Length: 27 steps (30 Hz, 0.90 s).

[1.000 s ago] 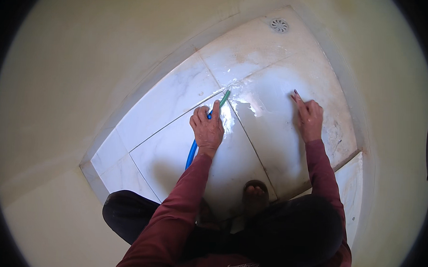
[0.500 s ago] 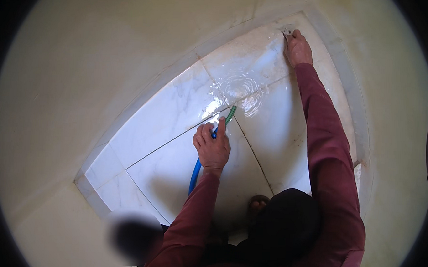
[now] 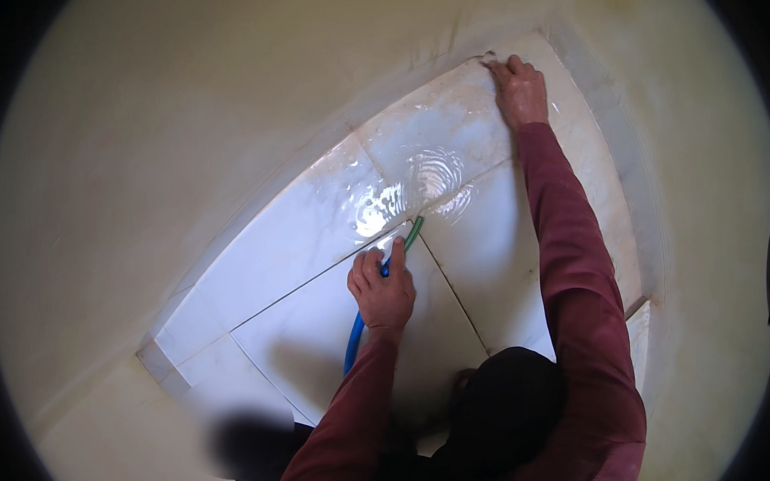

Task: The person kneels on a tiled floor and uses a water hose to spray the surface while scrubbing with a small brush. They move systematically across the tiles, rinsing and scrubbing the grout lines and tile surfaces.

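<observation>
In the head view, the left hand (image 3: 384, 290) is closed around a blue hose (image 3: 353, 347) near the middle of the tiled floor (image 3: 465, 287), its index finger stretched along toward the green tip (image 3: 414, 233), which lies by the meeting of the tile joints and points to the floor's far corner. Just beyond the tip, a sheet of water (image 3: 435, 176) ripples over the tiles. The right hand (image 3: 522, 93) reaches close to that far corner, fingers bent down by the foot of the wall (image 3: 191, 146); whether they pinch anything I cannot tell, since the fingertips are too small and partly hidden. The hose, being wet, could slip or twist if the left grip loosens, sending water against the wall. The long forward reach could also tip the person's balance, and the slick tiles would make a slide likelier.
</observation>
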Each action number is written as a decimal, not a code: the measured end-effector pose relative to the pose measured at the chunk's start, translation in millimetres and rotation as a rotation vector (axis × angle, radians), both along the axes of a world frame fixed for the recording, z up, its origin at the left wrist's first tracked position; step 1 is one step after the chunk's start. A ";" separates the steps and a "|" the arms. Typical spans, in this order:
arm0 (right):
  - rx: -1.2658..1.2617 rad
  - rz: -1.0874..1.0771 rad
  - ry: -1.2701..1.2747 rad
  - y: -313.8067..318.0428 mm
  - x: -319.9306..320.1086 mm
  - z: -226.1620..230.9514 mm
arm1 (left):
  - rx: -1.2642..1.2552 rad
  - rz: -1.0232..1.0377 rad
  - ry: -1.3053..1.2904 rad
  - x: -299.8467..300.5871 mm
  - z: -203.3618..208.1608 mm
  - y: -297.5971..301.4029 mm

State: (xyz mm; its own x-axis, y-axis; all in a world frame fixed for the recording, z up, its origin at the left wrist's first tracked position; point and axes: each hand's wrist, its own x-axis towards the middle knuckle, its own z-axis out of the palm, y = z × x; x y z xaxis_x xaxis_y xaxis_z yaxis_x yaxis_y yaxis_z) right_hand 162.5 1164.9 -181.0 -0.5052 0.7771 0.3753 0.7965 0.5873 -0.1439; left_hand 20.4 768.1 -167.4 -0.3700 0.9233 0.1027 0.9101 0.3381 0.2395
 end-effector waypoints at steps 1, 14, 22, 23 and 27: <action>-0.027 -0.082 -0.010 4.7 4.6 6.4 | 0.008 0.008 0.017 0.7 -0.6 0.4; 0.088 -0.281 -0.184 59.9 58.4 -25.6 | 0.011 -0.039 0.020 5.5 -2.6 5.3; 0.023 0.017 0.154 43.6 10.9 -22.6 | -0.013 -0.024 0.039 -5.3 -3.5 1.0; 0.015 -0.031 0.119 53.3 30.6 -21.6 | -0.003 -0.036 0.024 -2.8 -2.2 3.0; -0.043 -0.141 0.141 54.2 13.4 -17.7 | -0.007 -0.034 0.027 1.0 -3.8 3.1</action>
State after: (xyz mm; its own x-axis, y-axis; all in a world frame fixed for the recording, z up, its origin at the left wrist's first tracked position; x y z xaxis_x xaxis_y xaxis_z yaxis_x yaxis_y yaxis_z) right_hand 175.9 1219.1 -198.6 -0.3350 0.8531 0.3999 0.8407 0.4623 -0.2820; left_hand 21.4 771.3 -171.2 -0.3357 0.9361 0.1052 0.9271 0.3086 0.2127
